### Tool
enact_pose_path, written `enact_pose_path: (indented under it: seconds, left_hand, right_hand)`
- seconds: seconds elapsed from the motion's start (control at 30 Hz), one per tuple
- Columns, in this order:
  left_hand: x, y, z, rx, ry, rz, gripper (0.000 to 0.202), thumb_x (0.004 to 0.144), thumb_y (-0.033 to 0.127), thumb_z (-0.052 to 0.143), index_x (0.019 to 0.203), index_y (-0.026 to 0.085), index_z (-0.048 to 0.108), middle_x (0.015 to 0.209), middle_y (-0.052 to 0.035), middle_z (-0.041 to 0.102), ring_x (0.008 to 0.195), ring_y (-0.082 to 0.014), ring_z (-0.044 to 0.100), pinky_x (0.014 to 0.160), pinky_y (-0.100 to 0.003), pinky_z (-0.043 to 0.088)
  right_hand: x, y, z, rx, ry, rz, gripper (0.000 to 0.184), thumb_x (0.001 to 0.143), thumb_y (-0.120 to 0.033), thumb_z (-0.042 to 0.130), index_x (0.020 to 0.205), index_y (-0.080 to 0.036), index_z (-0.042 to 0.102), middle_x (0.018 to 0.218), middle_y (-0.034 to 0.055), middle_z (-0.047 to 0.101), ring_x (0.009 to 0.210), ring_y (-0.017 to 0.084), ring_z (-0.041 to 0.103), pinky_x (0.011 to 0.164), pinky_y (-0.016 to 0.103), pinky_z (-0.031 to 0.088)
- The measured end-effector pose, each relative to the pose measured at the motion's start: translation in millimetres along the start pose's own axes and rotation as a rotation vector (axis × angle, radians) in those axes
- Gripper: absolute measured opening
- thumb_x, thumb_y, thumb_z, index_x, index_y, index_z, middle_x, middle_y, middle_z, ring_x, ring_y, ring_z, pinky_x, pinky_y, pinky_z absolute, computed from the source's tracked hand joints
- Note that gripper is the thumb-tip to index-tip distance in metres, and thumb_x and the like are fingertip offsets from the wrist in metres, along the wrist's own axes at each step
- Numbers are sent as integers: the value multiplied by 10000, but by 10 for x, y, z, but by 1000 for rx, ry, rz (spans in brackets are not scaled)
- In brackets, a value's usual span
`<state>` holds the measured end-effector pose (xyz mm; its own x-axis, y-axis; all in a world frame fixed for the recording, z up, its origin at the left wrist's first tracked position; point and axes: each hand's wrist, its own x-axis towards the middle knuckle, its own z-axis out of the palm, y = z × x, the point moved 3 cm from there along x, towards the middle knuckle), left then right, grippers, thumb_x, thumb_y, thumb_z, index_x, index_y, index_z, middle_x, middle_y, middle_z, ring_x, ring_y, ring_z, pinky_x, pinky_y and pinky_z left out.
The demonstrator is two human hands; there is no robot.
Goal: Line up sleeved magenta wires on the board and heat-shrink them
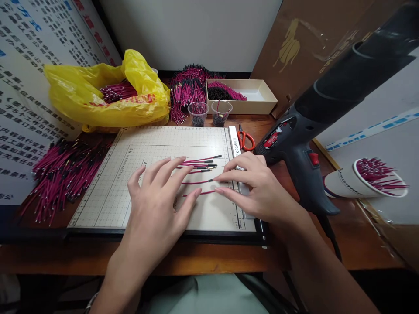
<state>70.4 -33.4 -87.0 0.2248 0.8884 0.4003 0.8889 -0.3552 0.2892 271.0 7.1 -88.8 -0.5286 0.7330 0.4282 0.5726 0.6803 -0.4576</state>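
Several short magenta wires with black tips lie in a row on a white gridded cutting board. My left hand lies flat on the board with its fingers spread, their tips pressing the left ends of the wires. My right hand rests on the board's right edge with fingers stretched out, touching the right tips of the two nearest wires. Neither hand grips anything.
A black heat gun stands to the right, with red scissors beside it. Behind the board are two plastic cups, a cardboard box, a yellow bag and wire piles. A paper cup of wires lies right.
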Motion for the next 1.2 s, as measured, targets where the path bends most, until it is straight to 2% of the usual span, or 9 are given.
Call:
enact_pose_path:
  seconds: [0.13,0.23,0.33,0.43,0.57,0.87,1.07,1.13,1.2]
  left_hand:
    - [51,61,125,88,-107,54,477,1076,418,391,1426,149,572,1506,-145,592,1437,-420,489,1212,-744,171]
    - [44,122,191,96,-150,76,525,1088,450,345,1449,139,564,1536,-121,563,1467,-426,459,1214,-788,134]
    - [18,175,206,78,-165,116,527,1091,456,333,1449,150,569,1535,-95,564,1457,-425,475,1208,-805,145]
    - [-2,192,188,70,-146,126,522,1091,448,332,1445,149,571,1524,-98,574,1449,-427,485,1207,-811,140]
    - [-11,188,173,79,-134,108,530,1090,450,331,1436,129,572,1511,-116,586,1462,-426,470,1221,-803,103]
    - [-36,262,201,63,-162,116,514,1086,461,360,1438,151,571,1549,-98,550,1471,-419,458,1218,-811,110]
    - [-36,262,205,52,-173,107,506,1084,446,375,1449,146,557,1554,-106,544,1480,-408,450,1219,-819,66]
    - [-30,261,204,51,-179,100,501,1084,445,379,1445,150,561,1555,-108,543,1486,-397,446,1230,-807,33]
    - [-23,269,205,50,-184,98,498,1085,451,378,1436,155,571,1551,-109,548,1487,-393,446,1232,-803,19]
  right_hand:
    - [0,8,46,-62,-15,36,152,972,-290,650,1029,-223,775,1173,82,721,1131,247,606,953,434,365]
    - [-2,3,52,-46,-20,27,140,970,-259,638,949,-225,772,1202,79,719,1163,259,607,965,451,365]
    - [-1,10,24,-29,4,27,128,942,-205,653,866,-216,756,1172,66,728,1134,246,615,951,440,372]
    - [1,28,-6,-54,58,41,121,926,-168,651,860,-213,743,1144,59,740,1102,232,627,933,424,387]
    - [-6,64,-15,-87,136,109,104,933,-207,649,888,-221,741,1138,62,743,1078,238,635,908,425,404]
    - [-9,112,38,-105,69,218,133,929,-194,629,843,-209,730,1230,89,719,1166,301,624,908,476,410]
    - [-16,118,-8,-64,69,253,125,927,-216,620,874,-224,732,1338,100,675,1303,333,578,1071,598,393]
    - [-24,133,-35,-21,88,294,104,916,-221,607,911,-222,711,1424,115,620,1389,344,525,1122,628,371]
    - [-32,163,-45,55,98,360,148,906,-217,583,1025,-213,671,1531,142,523,1490,334,430,1178,625,348]
